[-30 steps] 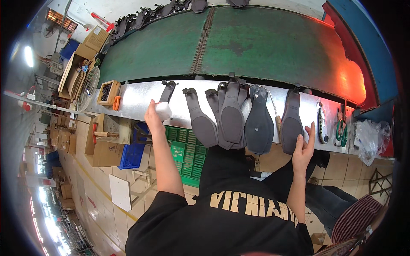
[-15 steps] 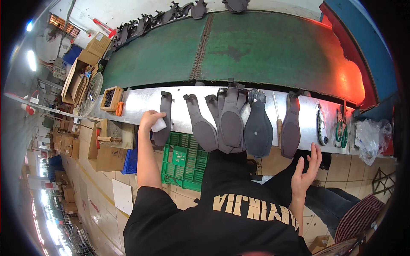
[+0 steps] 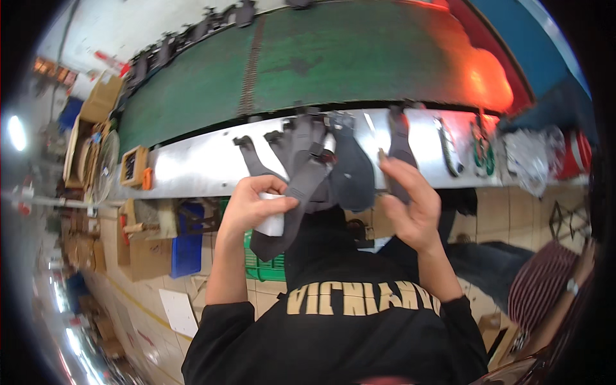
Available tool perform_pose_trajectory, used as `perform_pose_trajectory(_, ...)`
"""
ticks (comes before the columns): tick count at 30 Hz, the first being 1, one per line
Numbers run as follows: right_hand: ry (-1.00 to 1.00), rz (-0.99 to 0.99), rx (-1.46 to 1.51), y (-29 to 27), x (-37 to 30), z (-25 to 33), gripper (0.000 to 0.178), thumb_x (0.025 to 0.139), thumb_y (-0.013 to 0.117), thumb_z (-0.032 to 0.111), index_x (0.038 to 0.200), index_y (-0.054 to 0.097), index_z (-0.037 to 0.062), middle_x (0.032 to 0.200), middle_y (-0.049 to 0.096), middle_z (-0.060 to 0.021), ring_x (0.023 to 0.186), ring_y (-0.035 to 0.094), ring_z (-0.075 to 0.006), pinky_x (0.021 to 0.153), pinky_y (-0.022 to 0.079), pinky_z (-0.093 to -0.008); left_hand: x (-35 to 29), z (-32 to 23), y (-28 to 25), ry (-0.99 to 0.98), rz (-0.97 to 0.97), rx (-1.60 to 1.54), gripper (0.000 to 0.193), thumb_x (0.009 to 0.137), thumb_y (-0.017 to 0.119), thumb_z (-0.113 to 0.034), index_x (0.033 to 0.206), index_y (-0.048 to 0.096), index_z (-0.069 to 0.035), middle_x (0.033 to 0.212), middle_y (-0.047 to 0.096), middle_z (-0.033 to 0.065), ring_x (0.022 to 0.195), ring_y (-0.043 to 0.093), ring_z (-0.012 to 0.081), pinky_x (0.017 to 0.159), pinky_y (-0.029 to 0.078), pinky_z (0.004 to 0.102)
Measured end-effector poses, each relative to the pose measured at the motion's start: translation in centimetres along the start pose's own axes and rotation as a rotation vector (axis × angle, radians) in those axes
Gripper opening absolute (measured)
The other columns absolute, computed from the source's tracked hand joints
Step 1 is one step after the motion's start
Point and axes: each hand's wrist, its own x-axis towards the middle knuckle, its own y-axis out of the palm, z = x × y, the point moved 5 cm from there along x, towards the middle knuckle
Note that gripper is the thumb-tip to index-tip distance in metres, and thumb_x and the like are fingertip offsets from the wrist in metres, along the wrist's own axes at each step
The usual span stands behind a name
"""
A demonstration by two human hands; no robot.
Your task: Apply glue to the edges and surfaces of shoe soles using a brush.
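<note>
My left hand (image 3: pixel 253 208) is closed round a dark grey shoe sole (image 3: pixel 280 236), tilted with its narrow heel end up and to the right. A white pad or folded cloth (image 3: pixel 272 221) is pinched in the same hand, against the sole. My right hand (image 3: pixel 414 208) is raised with thumb and fingers apart, holding nothing. Its fingertips are close to the wooden handle of a thin tool (image 3: pixel 383 156); whether they touch is unclear. Behind the held sole, several more soles lie overlapping on the metal bench, with a wider dark sole (image 3: pixel 353 170) beside them and another sole (image 3: pixel 399 138) further right.
The metal bench (image 3: pixel 192 160) borders a green conveyor belt (image 3: pixel 359 58). On the right are a cutter knife (image 3: pixel 449 147), green-handled scissors (image 3: pixel 482 151) and a plastic bag (image 3: pixel 529 154). A small wooden box (image 3: pixel 133 167) stands left; a green crate (image 3: pixel 264 266) is below. Another person (image 3: pixel 539 282) is at right.
My left hand has lifted the leftmost sole off the bench and brought it right, with the white pad. My right hand has moved up over the bench edge. The view has shifted.
</note>
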Motion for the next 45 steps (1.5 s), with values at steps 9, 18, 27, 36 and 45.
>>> perform_pose_trajectory(9, 0.477, -0.160, 0.538, -2.4, -4.4, -5.7, 0.091, 0.086, 0.064, 0.000, 0.158, 0.010, 0.0110, 0.131, 0.050, -0.0164, 0.122, 0.052, -0.0238, 0.105, 0.040, -0.0351, 3.7, -3.6, 12.6, 0.040, 0.382, -0.156, 0.020, 0.073, 0.082, -0.013, 0.078, 0.065, -0.003, 0.080, 0.066, 0.0015, 0.070, 0.059, 0.0070, 0.062, 0.044, 0.0220)
perform_pose_trajectory(18, 0.585, -0.423, 0.701, -6.4, -9.0, -6.4, 0.078, 0.094, 0.058, 0.004, 0.157, 0.012, 0.0114, 0.117, 0.050, -0.0129, 0.108, 0.057, -0.0173, 0.091, 0.046, -0.0290, 5.7, -3.9, 20.9, 0.224, 0.606, -0.311, 0.021, 0.075, 0.078, -0.012, 0.091, 0.071, -0.001, 0.151, 0.042, 0.0216, 0.135, 0.045, 0.0252, 0.109, 0.033, 0.0368)
perform_pose_trajectory(27, 0.699, -0.448, 0.587, -8.0, -12.9, -6.8, 0.055, 0.097, 0.055, 0.008, 0.148, 0.033, 0.0056, 0.108, 0.058, -0.0070, 0.095, 0.056, -0.0104, 0.082, 0.044, -0.0248, 4.9, -2.8, 25.3, 0.061, 0.717, -0.297, 0.016, 0.078, 0.080, -0.010, 0.084, 0.069, 0.001, 0.132, 0.060, 0.0187, 0.121, 0.054, 0.0210, 0.103, 0.038, 0.0332)
perform_pose_trajectory(36, 0.360, -0.187, -0.447, -15.5, -12.8, -4.1, 0.030, 0.070, 0.067, -0.004, 0.097, 0.071, 0.0085, 0.103, 0.063, -0.0053, 0.102, 0.054, -0.0257, 0.090, 0.044, -0.0356, 4.3, -1.8, 29.3, 0.030, 1.003, -0.136, 0.015, 0.074, 0.078, -0.004, 0.084, 0.069, 0.003, 0.121, 0.065, 0.0115, 0.093, 0.061, 0.0122, 0.081, 0.047, 0.0273)
perform_pose_trajectory(45, 0.403, -0.026, -0.437, -16.3, -15.5, -4.2, 0.032, 0.067, 0.073, -0.002, 0.095, 0.072, 0.0132, 0.109, 0.058, -0.0041, 0.110, 0.051, -0.0265, 0.094, 0.043, -0.0377, 4.0, -1.1, 31.9, 0.055, 1.111, -0.013, 0.021, 0.070, 0.083, -0.011, 0.069, 0.064, -0.002, 0.092, 0.069, 0.0102, 0.124, 0.055, 0.0263, 0.097, 0.042, 0.0357)
